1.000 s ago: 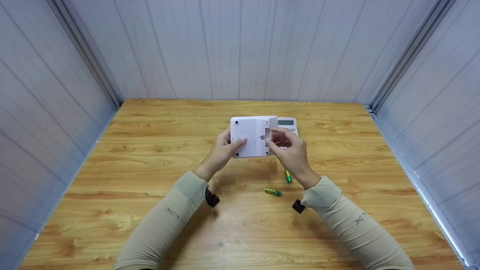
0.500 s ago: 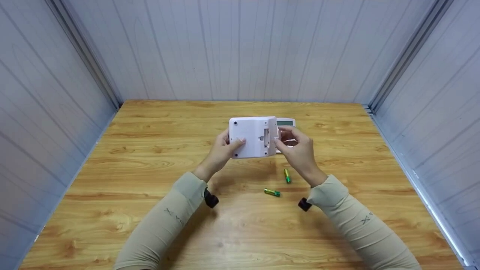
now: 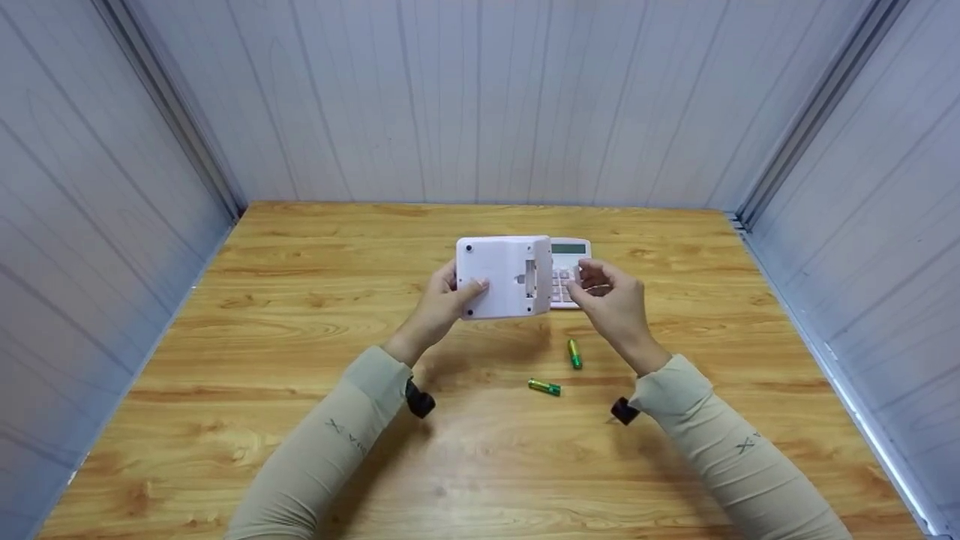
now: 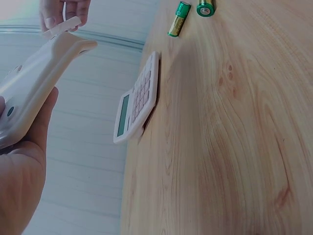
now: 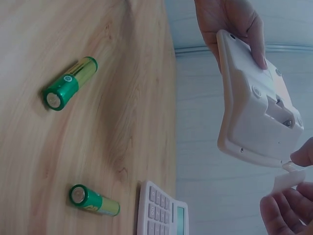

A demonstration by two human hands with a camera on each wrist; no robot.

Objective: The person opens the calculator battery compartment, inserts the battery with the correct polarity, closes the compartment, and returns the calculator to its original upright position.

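My left hand (image 3: 441, 306) grips a pale pink-white calculator (image 3: 495, 277) above the table, thumb on its back and the other fingers behind. The calculator's back faces me, and its battery compartment (image 3: 531, 280) is uncovered. To its right, my right hand (image 3: 619, 311) pinches a small white battery cover (image 5: 288, 181) between thumb and fingers, a short way off the calculator's edge. That cover (image 4: 62, 27) also shows in the left wrist view. Two green-and-gold batteries, one upper (image 3: 574, 354) and one lower (image 3: 544, 387), lie on the wooden table below the hands.
A second calculator (image 3: 571, 251) lies face up on the table behind the held one, which partly hides it. White panel walls (image 3: 480, 97) enclose the table at the back and both sides. Bare wood (image 3: 315, 300) stretches to the left of the hands.
My right hand has drawn the battery cover away from the calculator, moving to the right. The compartment and more of the second calculator now show. My left hand has barely moved.
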